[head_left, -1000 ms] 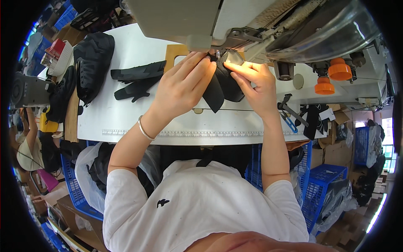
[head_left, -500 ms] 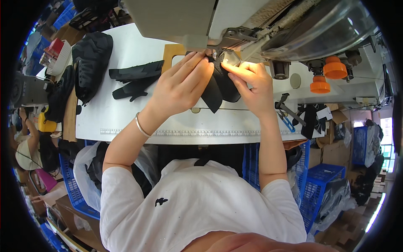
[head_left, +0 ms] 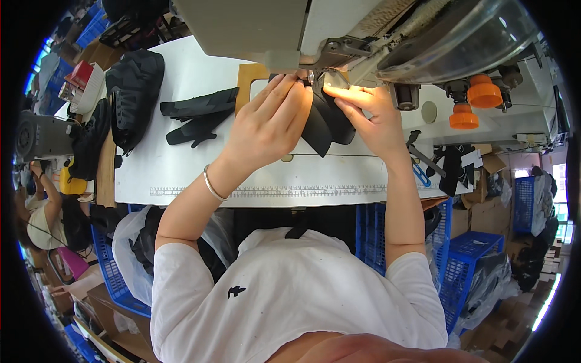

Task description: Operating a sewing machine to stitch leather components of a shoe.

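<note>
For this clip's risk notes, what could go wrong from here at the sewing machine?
The left hand and right hand both have fingertips close to the lit metal foot, so a slip might bring a finger under it.

The black material has loose flaps below the fingers, which could shift or fold.

The blue tool lies right beside the right forearm and might get knocked.

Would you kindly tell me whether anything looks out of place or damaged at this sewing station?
Nothing looks clearly damaged or spilled. The left hand and right hand are at the black workpiece. Only the white table's right end looks slightly untidy: a blue tool lies near jumbled black pieces.
</note>
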`<action>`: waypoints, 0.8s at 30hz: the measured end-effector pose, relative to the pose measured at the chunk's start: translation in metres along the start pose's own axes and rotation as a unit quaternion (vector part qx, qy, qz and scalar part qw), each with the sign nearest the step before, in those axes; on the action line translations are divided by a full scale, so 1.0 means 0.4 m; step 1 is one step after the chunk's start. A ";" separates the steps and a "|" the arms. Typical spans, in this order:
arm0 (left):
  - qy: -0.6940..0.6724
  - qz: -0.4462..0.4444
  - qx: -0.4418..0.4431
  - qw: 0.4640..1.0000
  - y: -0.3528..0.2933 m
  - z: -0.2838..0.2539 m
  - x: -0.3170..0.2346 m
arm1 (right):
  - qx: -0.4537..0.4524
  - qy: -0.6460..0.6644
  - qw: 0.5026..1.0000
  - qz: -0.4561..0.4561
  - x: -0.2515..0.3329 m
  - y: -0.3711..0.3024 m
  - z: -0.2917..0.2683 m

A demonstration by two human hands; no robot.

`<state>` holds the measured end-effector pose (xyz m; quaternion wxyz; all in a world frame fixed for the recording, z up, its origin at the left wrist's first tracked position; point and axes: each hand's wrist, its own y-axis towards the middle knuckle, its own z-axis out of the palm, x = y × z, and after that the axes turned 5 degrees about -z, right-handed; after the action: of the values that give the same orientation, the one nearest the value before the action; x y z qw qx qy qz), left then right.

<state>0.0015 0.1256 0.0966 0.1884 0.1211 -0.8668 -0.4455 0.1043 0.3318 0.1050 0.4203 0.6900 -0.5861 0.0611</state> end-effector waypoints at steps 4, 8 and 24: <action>0.002 -0.007 -0.001 1.000 0.002 0.006 -0.003 | 0.008 0.068 0.998 0.008 -0.001 0.011 -0.002; -0.004 0.000 -0.004 1.000 0.003 0.009 0.006 | 0.014 0.022 1.000 0.003 0.008 0.009 -0.004; -0.144 -0.028 -0.025 0.989 -0.057 0.006 0.065 | -0.188 -0.370 0.903 -0.110 -0.001 -0.080 0.158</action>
<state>-0.0219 0.1046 0.0824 0.0520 0.0747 -0.8698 -0.4850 0.1060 0.2895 0.0481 0.2995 0.6313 -0.6204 -0.3562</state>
